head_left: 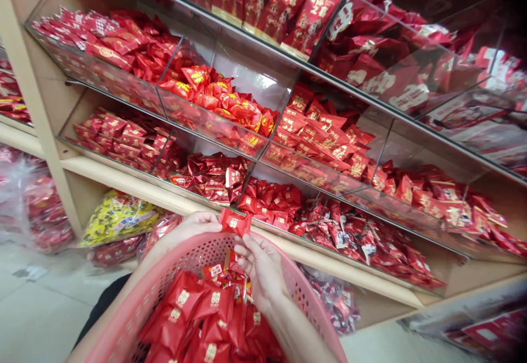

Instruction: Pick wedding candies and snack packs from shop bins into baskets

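A small red candy packet with gold print is held between my two hands, just above the far rim of a pink plastic basket. My left hand pinches its left end, the forearm lying along the basket's left side. The fingers of my right hand close on its lower right corner, over the basket's opening. Inside the basket lie several larger red packets with gold characters. A few smaller wrapped pieces sit near the far wall, partly covered by my right hand.
Tilted shelves with clear dividers rise ahead, full of red wrapped sweets. A wooden shelf edge runs just beyond the basket. Below it are a yellow bag and clear bags of sweets. A wooden upright stands at left.
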The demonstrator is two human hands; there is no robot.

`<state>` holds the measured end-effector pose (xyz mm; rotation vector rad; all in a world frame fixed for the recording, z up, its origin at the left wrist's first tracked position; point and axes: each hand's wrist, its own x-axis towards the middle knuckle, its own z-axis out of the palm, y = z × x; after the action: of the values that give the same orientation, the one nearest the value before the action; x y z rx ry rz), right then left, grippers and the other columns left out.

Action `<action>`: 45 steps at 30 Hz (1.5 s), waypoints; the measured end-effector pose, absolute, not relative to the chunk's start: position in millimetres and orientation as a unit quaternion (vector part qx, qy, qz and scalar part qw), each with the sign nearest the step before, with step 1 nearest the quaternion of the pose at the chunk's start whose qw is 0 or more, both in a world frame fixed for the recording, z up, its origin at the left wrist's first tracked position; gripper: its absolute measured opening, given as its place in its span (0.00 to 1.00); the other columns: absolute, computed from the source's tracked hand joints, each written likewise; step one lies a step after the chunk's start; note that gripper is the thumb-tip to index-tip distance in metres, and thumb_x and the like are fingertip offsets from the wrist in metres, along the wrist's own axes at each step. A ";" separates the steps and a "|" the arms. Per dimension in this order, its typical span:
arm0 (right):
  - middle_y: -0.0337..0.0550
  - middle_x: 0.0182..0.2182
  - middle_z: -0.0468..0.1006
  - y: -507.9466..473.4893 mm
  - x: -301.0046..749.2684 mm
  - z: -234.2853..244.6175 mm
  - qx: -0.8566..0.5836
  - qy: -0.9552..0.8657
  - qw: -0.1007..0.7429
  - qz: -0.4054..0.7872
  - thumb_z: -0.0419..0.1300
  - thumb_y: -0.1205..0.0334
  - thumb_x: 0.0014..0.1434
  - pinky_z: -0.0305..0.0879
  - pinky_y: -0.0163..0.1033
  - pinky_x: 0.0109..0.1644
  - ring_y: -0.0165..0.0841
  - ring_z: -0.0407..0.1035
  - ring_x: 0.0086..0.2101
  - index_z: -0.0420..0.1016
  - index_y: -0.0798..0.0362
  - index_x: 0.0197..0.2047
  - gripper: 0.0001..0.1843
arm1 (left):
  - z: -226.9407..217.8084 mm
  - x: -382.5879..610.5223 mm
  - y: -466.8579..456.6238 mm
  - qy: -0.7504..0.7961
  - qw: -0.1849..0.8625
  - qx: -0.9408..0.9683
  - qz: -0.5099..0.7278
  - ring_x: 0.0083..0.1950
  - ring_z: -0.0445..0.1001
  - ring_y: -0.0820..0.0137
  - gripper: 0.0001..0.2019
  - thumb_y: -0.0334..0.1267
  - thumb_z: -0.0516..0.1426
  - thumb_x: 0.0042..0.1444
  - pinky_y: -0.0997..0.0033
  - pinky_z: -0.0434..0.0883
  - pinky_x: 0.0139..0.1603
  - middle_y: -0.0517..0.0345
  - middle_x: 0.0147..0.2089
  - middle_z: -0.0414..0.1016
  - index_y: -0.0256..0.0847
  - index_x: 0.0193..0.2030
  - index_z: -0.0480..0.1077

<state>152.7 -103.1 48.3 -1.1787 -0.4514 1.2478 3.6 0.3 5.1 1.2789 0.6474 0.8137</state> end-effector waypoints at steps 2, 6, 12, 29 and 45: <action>0.46 0.31 0.81 -105.0 155.4 48.5 -0.517 -0.206 0.625 0.547 0.72 0.59 0.38 0.66 0.25 0.23 0.25 0.73 0.25 0.74 0.57 0.29 0.17 | 6.3 3.7 -0.4 0.285 0.693 0.554 0.364 0.23 0.63 0.77 0.19 0.48 0.66 0.39 0.75 0.61 0.28 0.66 0.20 0.69 0.38 0.21 0.63; 0.47 0.31 0.81 -108.7 161.0 50.2 -0.521 -0.231 0.608 0.553 0.73 0.57 0.36 0.66 0.25 0.23 0.25 0.72 0.25 0.74 0.59 0.29 0.19 | 6.1 4.0 -0.1 0.278 0.716 0.529 0.360 0.23 0.63 0.77 0.16 0.44 0.67 0.38 0.76 0.60 0.27 0.66 0.21 0.69 0.37 0.21 0.65; 0.44 0.30 0.79 -110.4 169.8 45.9 -0.521 -0.273 0.588 0.555 0.73 0.55 0.38 0.67 0.26 0.25 0.26 0.73 0.27 0.73 0.58 0.30 0.20 | 5.1 3.6 1.3 0.266 0.722 0.524 0.364 0.24 0.67 0.75 0.15 0.42 0.67 0.36 0.75 0.62 0.30 0.65 0.24 0.71 0.37 0.21 0.66; 0.35 0.22 0.69 -78.6 174.5 49.2 -0.542 -0.395 0.606 0.427 0.66 0.48 0.45 0.60 0.31 0.29 0.25 0.61 0.25 0.72 0.55 0.26 0.17 | -3.1 1.3 9.6 0.279 0.705 0.549 0.353 0.22 0.64 0.78 0.16 0.44 0.67 0.36 0.78 0.60 0.27 0.68 0.21 0.69 0.36 0.21 0.66; 0.38 0.22 0.75 -88.0 174.7 72.0 -0.568 -0.559 0.515 0.314 0.60 0.56 0.50 0.62 0.34 0.31 0.30 0.67 0.25 0.75 0.54 0.24 0.11 | -4.9 4.8 10.3 0.212 0.722 0.536 0.383 0.40 0.76 0.67 0.10 0.39 0.66 0.42 0.66 0.68 0.46 0.55 0.39 0.80 0.36 0.27 0.72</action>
<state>174.7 -88.0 72.0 -1.3654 -1.3443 0.7553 4.8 10.3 -4.9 1.1830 0.4679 0.8465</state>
